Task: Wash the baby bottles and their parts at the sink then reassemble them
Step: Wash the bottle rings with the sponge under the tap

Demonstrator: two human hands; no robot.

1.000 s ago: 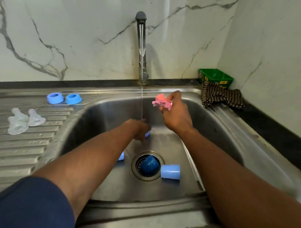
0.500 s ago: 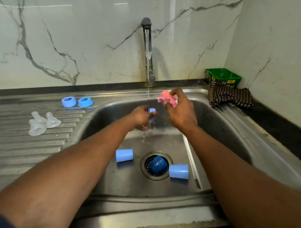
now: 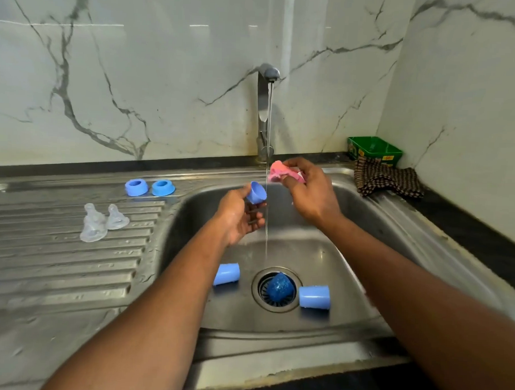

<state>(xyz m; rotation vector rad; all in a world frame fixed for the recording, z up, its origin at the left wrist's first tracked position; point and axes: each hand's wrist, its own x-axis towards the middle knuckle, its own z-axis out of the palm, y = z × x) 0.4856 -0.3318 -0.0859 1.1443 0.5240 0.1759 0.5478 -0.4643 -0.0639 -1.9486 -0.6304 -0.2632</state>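
Note:
My left hand [image 3: 240, 216] pinches a small blue cap [image 3: 257, 192] beside the running water stream over the sink [image 3: 366, 227]. My right hand [image 3: 312, 191] grips a pink sponge [image 3: 280, 172] just right of the stream. Two more blue caps [image 3: 226, 274] [image 3: 314, 296] lie on their sides on the sink floor. A dark blue piece [image 3: 278, 286] sits in the drain. Two blue collar rings [image 3: 136, 187] [image 3: 163, 187] and the clear teats [image 3: 103, 221] rest on the ribbed drainboard at left.
The tap [image 3: 265, 113] stands at the back centre with water running. A green box [image 3: 374, 150] and a checked cloth [image 3: 388, 182] lie at the back right corner. A marble wall closes the back and right.
My left hand lifted the blue cap from low in the sink up beside the stream and turned its open end into view. The right hand kept holding the sponge.

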